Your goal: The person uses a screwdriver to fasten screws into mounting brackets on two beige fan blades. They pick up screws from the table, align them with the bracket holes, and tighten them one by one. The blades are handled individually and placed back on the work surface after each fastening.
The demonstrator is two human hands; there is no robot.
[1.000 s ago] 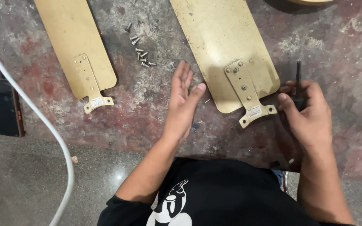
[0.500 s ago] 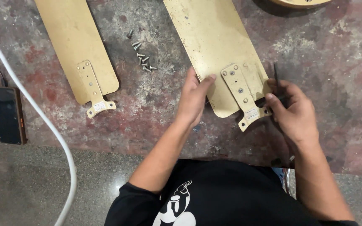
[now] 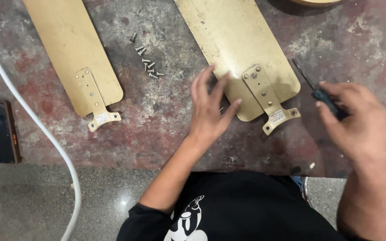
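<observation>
- Nearby, left hand (image 3: 208, 109) spread open, fingers by the gold fan blade (image 3: 235, 49) lying flat on the bench.
- Right hand (image 3: 354, 120) clenched round a dark screwdriver (image 3: 320, 93).
- Blade looks thin, stiff, light; probably best gripped at the metal bracket (image 3: 266, 96).

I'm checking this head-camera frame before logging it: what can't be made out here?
- Screwdriver: the right hand covers most of its handle and is motion-blurred.
- Fan blade near the left hand: far end cut off by the top edge.
- Screws: too small to tell the head type.
- Second blade: also cropped at the top.
</observation>
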